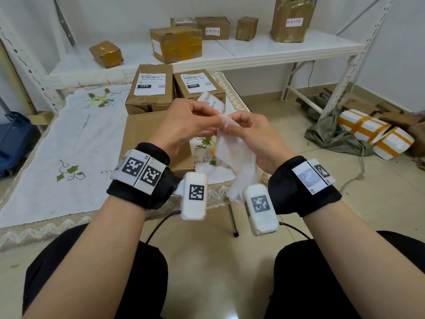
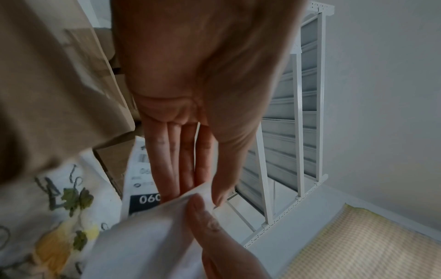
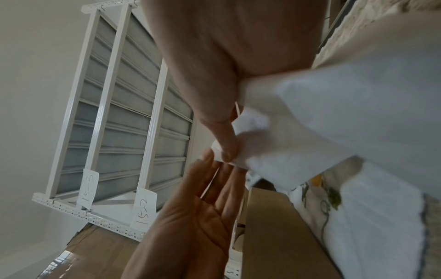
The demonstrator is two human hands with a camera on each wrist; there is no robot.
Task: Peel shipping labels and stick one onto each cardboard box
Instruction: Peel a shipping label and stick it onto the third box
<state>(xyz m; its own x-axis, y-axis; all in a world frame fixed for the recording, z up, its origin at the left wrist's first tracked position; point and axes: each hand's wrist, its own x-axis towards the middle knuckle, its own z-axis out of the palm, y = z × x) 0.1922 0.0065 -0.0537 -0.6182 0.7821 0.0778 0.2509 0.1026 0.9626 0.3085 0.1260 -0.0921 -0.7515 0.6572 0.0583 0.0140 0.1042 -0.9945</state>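
Both hands meet above the table's right end, over a white label sheet [image 1: 232,153] that hangs down between the wrists. My left hand [image 1: 216,119] pinches the sheet's top corner [image 2: 200,190] between thumb and nearly straight fingers. A curled, printed label [image 1: 212,103] sticks up just beyond it. My right hand [image 1: 227,126] pinches the same top edge, thumb [image 3: 225,145] pressed on the white paper [image 3: 334,117]. Two cardboard boxes [image 1: 150,88] [image 1: 199,85] behind the hands carry labels. A flat, bare cardboard box [image 1: 142,134] lies under my left hand.
An embroidered white cloth [image 1: 69,139] covers the table on the left. The white shelf [image 1: 253,49] behind holds several taped cardboard boxes. White parcels with orange tape [image 1: 377,134] lie on the tiled floor at the right. A blue bag [image 1: 13,137] sits at the far left.
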